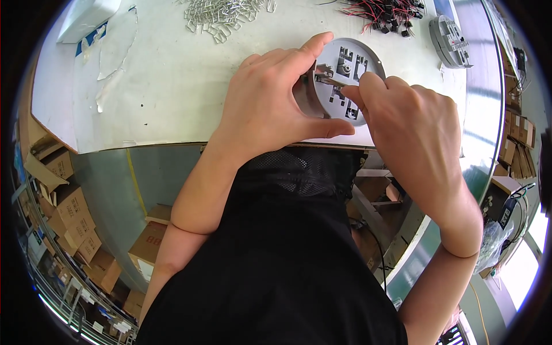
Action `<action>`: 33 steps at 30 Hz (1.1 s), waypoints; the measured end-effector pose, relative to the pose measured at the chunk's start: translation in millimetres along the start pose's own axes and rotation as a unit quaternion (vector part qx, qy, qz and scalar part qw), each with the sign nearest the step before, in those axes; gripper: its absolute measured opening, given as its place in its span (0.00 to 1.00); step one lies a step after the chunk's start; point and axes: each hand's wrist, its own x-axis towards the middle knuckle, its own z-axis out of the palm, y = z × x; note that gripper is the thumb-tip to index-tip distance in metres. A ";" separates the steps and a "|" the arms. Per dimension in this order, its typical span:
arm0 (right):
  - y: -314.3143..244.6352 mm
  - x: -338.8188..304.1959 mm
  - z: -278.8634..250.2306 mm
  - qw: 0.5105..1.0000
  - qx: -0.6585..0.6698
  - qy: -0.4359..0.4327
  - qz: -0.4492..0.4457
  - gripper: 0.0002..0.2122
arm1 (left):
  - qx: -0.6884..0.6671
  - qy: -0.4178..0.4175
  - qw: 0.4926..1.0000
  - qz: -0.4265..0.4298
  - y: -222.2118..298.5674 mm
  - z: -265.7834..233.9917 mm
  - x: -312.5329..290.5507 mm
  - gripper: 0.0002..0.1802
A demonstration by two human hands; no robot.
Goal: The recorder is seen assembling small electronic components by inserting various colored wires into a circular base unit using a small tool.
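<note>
My left hand (264, 95) grips a round grey plastic housing (330, 52) by its rim, thumb and fingers spread around its left side. The housing is tilted up, and its inner face shows slots and several small metal contacts. My right hand (405, 112) is closed, its fingertips pinched over the middle of the housing. A thin metal strip (329, 79) runs from the housing's left inner part toward those fingertips; whether they hold it or another small part is hidden.
A heap of bent metal wire clips (218, 17) lies at the far middle of the white table (172, 103). Beyond the housing are black parts with red and black wires (394, 14). Stacked grey round housings (450, 43) stand at the far right. Cardboard boxes (75, 218) sit below left.
</note>
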 end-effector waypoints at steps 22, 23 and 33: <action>0.9 -4.4 10.8 1.000 0.000 0.015 -0.013 0.13 | 0.018 -0.011 1.000 -0.001 -0.4 3.0 -5.2 0.61; -2.4 -1.4 6.3 1.000 -0.017 -0.007 -0.019 0.11 | 0.022 -0.012 1.000 0.002 -0.9 2.8 -5.2 0.61; 10.6 -3.6 9.9 0.995 0.100 0.017 0.018 0.09 | -0.043 -0.047 0.996 -0.066 -7.9 -10.5 -11.8 0.38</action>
